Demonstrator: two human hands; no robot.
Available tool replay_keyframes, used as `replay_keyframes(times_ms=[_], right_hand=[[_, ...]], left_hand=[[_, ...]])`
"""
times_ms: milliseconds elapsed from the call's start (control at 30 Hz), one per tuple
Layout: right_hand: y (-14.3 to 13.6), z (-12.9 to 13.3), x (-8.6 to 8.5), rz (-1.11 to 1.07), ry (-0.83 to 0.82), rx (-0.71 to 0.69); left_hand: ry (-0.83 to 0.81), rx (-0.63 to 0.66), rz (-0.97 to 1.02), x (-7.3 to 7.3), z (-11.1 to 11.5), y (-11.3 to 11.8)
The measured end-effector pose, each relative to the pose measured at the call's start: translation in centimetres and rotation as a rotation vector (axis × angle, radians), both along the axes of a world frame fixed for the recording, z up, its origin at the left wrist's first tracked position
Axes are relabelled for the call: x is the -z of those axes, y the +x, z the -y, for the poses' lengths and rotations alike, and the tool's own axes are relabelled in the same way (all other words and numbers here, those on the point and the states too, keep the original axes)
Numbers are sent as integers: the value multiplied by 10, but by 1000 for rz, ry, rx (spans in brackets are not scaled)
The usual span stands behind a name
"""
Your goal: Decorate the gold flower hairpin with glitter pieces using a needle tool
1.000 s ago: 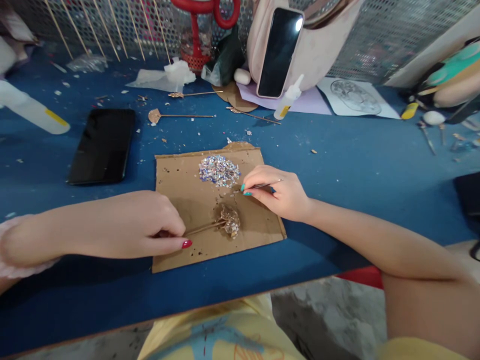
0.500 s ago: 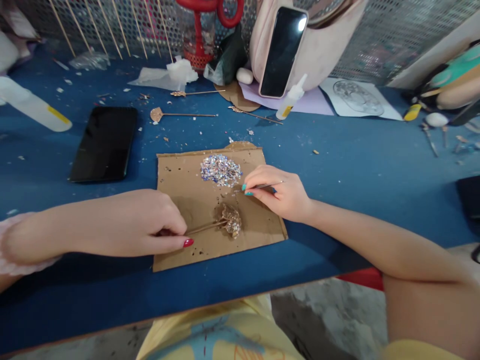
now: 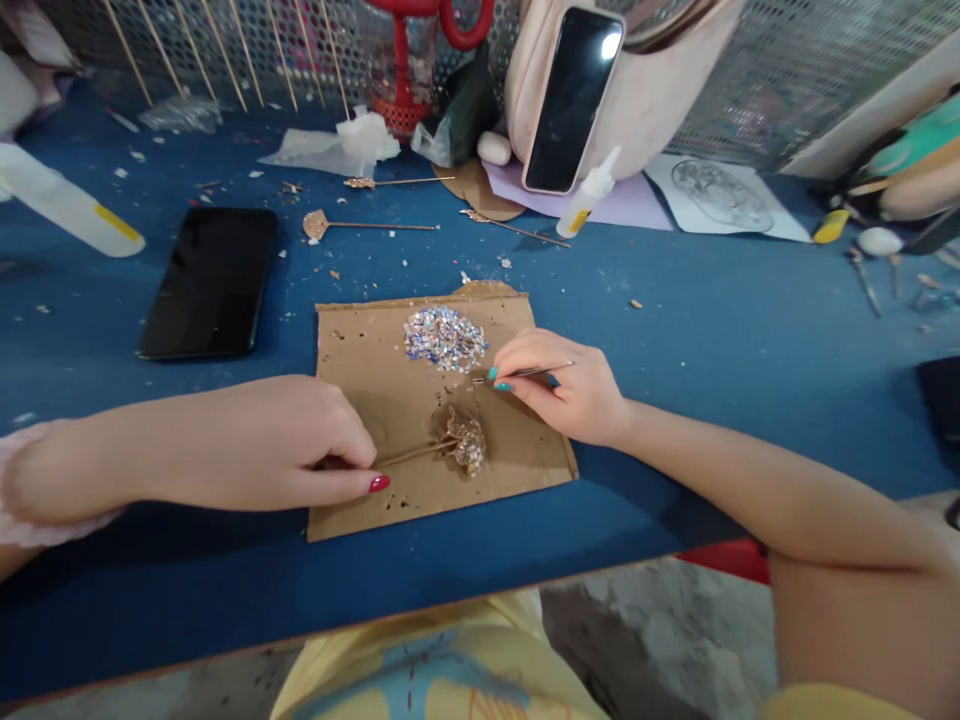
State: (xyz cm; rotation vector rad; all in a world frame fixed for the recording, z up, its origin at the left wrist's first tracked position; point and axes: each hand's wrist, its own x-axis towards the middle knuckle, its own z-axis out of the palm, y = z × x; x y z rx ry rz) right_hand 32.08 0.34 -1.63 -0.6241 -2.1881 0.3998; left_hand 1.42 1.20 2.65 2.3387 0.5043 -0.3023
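Note:
My left hand is closed around the thin stem of a bronze-coloured hair stick, its ornate head set with small shiny pieces. That head rests over a piece of brown cardboard. Between the fingertips of my right hand is a slim metal tool, its tip pointing left, low over the cardboard; whether it has one point or two I cannot make out. Just beyond the tip lies a pile of glittering pearly chips, apart from both hands.
A dark phone lies left of the cardboard. Several similar hair sticks lie behind it. Farther back, a small glue bottle stands before an upright phone. A white bottle is at far left, paper drawings at right.
The view has shifted slightly. My right hand has barely moved, and the tool's tip shows a little more clearly. My left hand keeps its hold on the hair stick.

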Motion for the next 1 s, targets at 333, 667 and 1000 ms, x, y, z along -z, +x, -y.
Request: replay_keyframes(times_ms=[333,667,1000], right_hand=[[-1,0,-1,14,-5,4],[0,1,-1,16,4,3],[0,0,0,14,2,-3]], left_hand=[[-23,-18,50,0,0,1],[-17,-9,37,-1,0,1],[-3,6,12,0,0,0]])
